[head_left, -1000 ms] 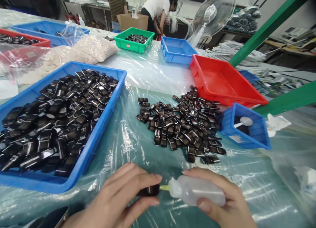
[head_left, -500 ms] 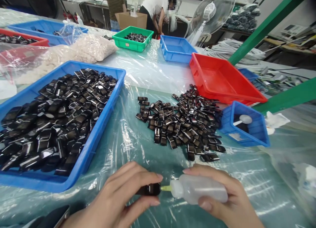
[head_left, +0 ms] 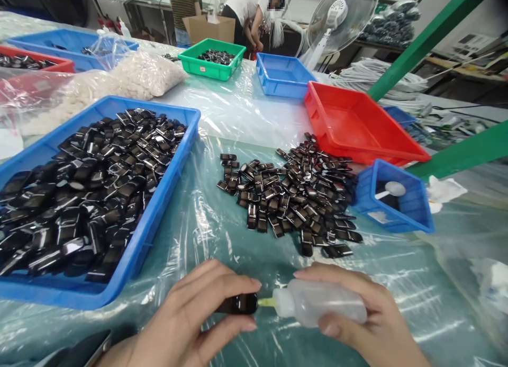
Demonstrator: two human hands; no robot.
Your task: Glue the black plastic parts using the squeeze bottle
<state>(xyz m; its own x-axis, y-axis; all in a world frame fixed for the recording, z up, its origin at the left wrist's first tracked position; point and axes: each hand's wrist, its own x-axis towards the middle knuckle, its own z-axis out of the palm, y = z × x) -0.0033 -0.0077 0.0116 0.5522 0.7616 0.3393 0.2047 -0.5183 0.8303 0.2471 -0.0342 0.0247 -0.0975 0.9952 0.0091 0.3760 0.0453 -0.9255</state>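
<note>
Between the thumb and fingers of my left hand (head_left: 198, 314) is a glossy black plastic casing (head_left: 243, 304), held level just above the table, its far end partly hidden by the fingers. My right hand (head_left: 369, 314) is closed around a translucent squeeze bottle (head_left: 313, 303) lying on its side. The bottle's yellow-green needle tip (head_left: 266, 302) points left and meets the casing's right end; whether it goes inside I cannot tell. Beyond both hands lies a loose pile of similar black casings (head_left: 293, 197) on the plastic-covered table (head_left: 206, 218).
A large blue tray (head_left: 159, 213) full of black casings stands at left. Right of the pile are a red tray (head_left: 357, 128) and a small blue bin (head_left: 392, 224) with a white spoon (head_left: 391, 189). A green post (head_left: 420, 44) rises at right. A person (head_left: 250, 12) bends over farther back.
The camera view has shifted very slightly. Both hands keep the same hold, with the needle tip still at the casing's end.
</note>
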